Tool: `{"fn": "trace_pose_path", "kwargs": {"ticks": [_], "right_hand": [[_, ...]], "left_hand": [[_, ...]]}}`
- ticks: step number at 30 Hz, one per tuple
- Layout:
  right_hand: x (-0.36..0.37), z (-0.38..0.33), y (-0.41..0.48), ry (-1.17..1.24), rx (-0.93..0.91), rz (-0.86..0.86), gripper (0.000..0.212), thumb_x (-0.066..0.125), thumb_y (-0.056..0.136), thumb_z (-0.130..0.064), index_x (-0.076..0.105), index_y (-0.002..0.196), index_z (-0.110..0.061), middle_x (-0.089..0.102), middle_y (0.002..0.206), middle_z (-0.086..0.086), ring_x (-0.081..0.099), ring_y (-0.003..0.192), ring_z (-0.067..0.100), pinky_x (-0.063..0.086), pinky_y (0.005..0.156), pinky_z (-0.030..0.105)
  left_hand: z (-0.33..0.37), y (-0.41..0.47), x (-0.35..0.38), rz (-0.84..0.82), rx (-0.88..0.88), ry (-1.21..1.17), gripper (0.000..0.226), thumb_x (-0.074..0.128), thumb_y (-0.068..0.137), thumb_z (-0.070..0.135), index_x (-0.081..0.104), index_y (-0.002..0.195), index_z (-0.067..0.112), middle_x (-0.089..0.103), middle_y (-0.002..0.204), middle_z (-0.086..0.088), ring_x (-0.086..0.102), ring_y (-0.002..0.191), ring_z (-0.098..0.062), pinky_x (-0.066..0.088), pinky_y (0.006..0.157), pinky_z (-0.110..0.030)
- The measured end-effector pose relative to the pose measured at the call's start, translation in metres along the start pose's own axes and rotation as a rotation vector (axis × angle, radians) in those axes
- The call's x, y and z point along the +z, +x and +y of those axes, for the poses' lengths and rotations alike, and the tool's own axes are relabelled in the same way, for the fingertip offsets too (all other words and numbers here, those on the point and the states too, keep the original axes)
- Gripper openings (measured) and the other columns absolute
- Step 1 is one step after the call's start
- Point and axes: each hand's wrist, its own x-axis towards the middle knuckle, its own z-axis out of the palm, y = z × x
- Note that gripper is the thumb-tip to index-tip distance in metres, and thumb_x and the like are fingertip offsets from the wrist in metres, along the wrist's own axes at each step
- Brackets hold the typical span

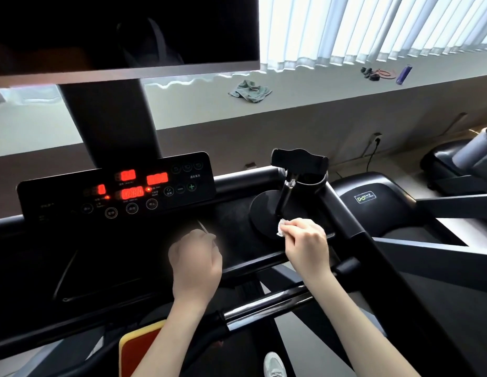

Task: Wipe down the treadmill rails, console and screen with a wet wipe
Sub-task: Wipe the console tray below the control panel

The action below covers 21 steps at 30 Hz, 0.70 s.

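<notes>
On the console tray (231, 213), your right hand (305, 242) pinching the wet wipe (281, 227) on the phone stand base (264, 210), your left hand (194, 259) curled nearby, grip unclear

Your right hand (305, 240) pinches a crumpled wet wipe (282, 227) down on the treadmill console tray (231, 213).
The wipe sits at the edge of the round base (264, 213) of a black phone stand (299, 159), right of the control panel (117, 189) with lit red digits. Your left hand (194, 262) is curled over the tray, blurred, with a thin pale sliver at the knuckles; can't tell what. Dark screen (122, 31) above. Green cloth (250, 91) lies on the sill (318, 104).
</notes>
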Motion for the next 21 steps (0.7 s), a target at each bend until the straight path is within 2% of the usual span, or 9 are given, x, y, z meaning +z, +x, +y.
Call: {"fn": "trace_pose_path", "kwargs": {"ticks": [2, 4, 6, 8, 11, 14, 16, 19, 21], "right_hand": [[-0.004, 0.008, 0.004, -0.019, 0.014, 0.017, 0.014, 0.074, 0.079, -0.005, 0.074, 0.07, -0.016, 0.069, 0.071, -0.005, 0.065, 0.068, 0.022, 0.051, 0.072, 0.038], [-0.001, 0.013, 0.02, -0.038, 0.104, 0.076, 0.018, 0.068, 0.079, -0.008, 0.07, 0.064, -0.017, 0.067, 0.067, -0.003, 0.064, 0.064, 0.025, 0.049, 0.072, 0.037], [0.007, 0.01, 0.034, -0.011, 0.134, 0.071, 0.017, 0.068, 0.076, -0.002, 0.071, 0.065, -0.015, 0.069, 0.069, 0.001, 0.065, 0.065, 0.028, 0.049, 0.073, 0.037], [0.012, 0.011, 0.033, 0.028, 0.06, 0.003, 0.02, 0.073, 0.07, 0.007, 0.077, 0.075, -0.012, 0.074, 0.079, 0.004, 0.069, 0.075, 0.028, 0.053, 0.078, 0.04], [0.005, 0.025, 0.03, 0.016, -0.038, -0.042, 0.022, 0.072, 0.072, 0.003, 0.078, 0.083, -0.016, 0.076, 0.089, -0.002, 0.071, 0.085, 0.021, 0.053, 0.085, 0.046], [0.006, 0.027, 0.049, -0.023, -0.012, 0.042, 0.018, 0.059, 0.077, -0.005, 0.073, 0.069, -0.013, 0.073, 0.073, 0.0, 0.07, 0.068, 0.024, 0.055, 0.076, 0.045], [0.01, 0.019, 0.059, 0.011, -0.009, 0.034, 0.017, 0.062, 0.069, 0.004, 0.07, 0.063, -0.01, 0.071, 0.066, 0.004, 0.068, 0.061, 0.027, 0.054, 0.069, 0.039], [0.011, 0.02, 0.052, 0.092, -0.099, -0.11, 0.029, 0.063, 0.061, 0.015, 0.071, 0.068, -0.011, 0.073, 0.076, 0.004, 0.07, 0.074, 0.025, 0.052, 0.072, 0.035], [0.007, 0.029, 0.053, 0.162, -0.12, -0.151, 0.025, 0.053, 0.071, 0.004, 0.073, 0.074, -0.011, 0.074, 0.086, 0.002, 0.071, 0.085, 0.023, 0.053, 0.075, 0.036]], "left_hand": [[0.0, -0.001, -0.001, 0.0, -0.001, 0.002, 0.034, 0.04, 0.086, 0.029, 0.067, 0.101, 0.015, 0.057, 0.103, 0.002, 0.055, 0.102, -0.019, 0.034, 0.098, -0.042], [0.0, 0.0, -0.001, -0.001, -0.003, 0.009, 0.037, 0.037, 0.086, 0.031, 0.067, 0.101, 0.015, 0.057, 0.103, 0.002, 0.055, 0.102, -0.019, 0.034, 0.098, -0.042], [0.001, 0.0, -0.001, -0.005, -0.004, 0.018, 0.035, 0.04, 0.086, 0.029, 0.067, 0.102, 0.015, 0.057, 0.103, 0.002, 0.056, 0.101, -0.019, 0.034, 0.099, -0.042], [0.0, -0.001, -0.001, -0.007, -0.005, 0.02, 0.03, 0.045, 0.085, 0.026, 0.067, 0.101, 0.015, 0.057, 0.103, 0.003, 0.056, 0.101, -0.019, 0.035, 0.099, -0.043], [0.001, 0.0, -0.001, -0.003, -0.001, 0.032, 0.027, 0.05, 0.084, 0.024, 0.068, 0.101, 0.015, 0.057, 0.103, 0.003, 0.056, 0.101, -0.019, 0.035, 0.099, -0.042], [0.002, 0.0, -0.001, -0.002, 0.0, 0.047, 0.027, 0.05, 0.084, 0.024, 0.067, 0.101, 0.015, 0.057, 0.103, 0.002, 0.056, 0.101, -0.019, 0.033, 0.099, -0.041], [0.002, 0.0, -0.001, -0.003, -0.004, 0.052, 0.029, 0.045, 0.085, 0.026, 0.067, 0.101, 0.015, 0.057, 0.103, 0.003, 0.056, 0.101, -0.019, 0.032, 0.099, -0.039], [0.002, -0.001, -0.002, -0.008, 0.001, 0.05, 0.035, 0.038, 0.086, 0.03, 0.067, 0.101, 0.016, 0.057, 0.103, 0.003, 0.055, 0.101, -0.018, 0.031, 0.099, -0.039], [0.003, -0.001, -0.002, -0.006, 0.001, 0.046, 0.035, 0.038, 0.086, 0.03, 0.067, 0.101, 0.016, 0.056, 0.103, 0.004, 0.055, 0.101, -0.017, 0.032, 0.099, -0.039]]}}
